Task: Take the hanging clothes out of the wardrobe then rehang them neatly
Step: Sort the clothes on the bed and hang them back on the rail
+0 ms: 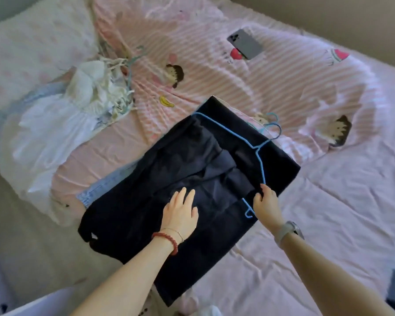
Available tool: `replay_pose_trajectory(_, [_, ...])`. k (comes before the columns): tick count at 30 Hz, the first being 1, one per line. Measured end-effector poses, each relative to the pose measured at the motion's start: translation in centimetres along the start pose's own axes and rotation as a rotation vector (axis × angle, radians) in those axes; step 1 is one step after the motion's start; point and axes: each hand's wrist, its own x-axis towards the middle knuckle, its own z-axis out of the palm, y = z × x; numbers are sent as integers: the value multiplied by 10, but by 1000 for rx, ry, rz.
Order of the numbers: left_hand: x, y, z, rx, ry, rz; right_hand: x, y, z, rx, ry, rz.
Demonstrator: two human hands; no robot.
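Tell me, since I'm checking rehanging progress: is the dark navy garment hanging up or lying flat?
Lying flat: the dark navy garment is spread on the pink bed sheet, thin blue wire hanger resting on top.

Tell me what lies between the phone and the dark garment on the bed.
Only pink striped bedding lies between the phone and the dark garment, seen from the head view.

Taking the dark garment [180,179] as the landmark: one blue wire hanger [255,147] lies on it, with a second blue hook [273,116] showing just beyond its far edge. Up-left of it sits one heap of white clothes [82,103] and hangers, too tangled to count. One phone [245,44] lies well beyond it, and two hands [180,213] rest on it.
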Motion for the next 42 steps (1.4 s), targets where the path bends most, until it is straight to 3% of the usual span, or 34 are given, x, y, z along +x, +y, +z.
replay_pose_trajectory(8, [57,-14,20,89,-132,-95,73,1,3,191,-45,112])
replay_pose_trajectory(10, [61,-24,19,92,-159,-128,80,-5,8,218,11,96])
replay_pose_trajectory(13, [65,-32,14,80,-173,-135,75,-24,11,338,183,-9])
replay_pose_trajectory(15, [68,-33,11,14,-150,-131,66,-44,7,285,284,-118])
replay_pose_trajectory(20, [73,-22,-13,-376,-8,-86,38,-102,-5,216,340,-367])
replay_pose_trajectory(25, [56,-10,-63,-516,271,-15,5,-174,-26,257,237,-640])
replay_pose_trajectory(30, [6,-29,-117,-717,611,-159,-51,-255,-25,249,102,-935])
replay_pose_trajectory(38, [-131,-103,-178,-632,1258,-100,-167,-344,7,147,-204,-1212])
replay_pose_trajectory(40, [-169,-120,-190,-653,1375,-143,-207,-357,20,124,-293,-1311])
replay_pose_trajectory(42, [-204,-139,-195,-524,1454,-262,-246,-367,33,138,-354,-1397])
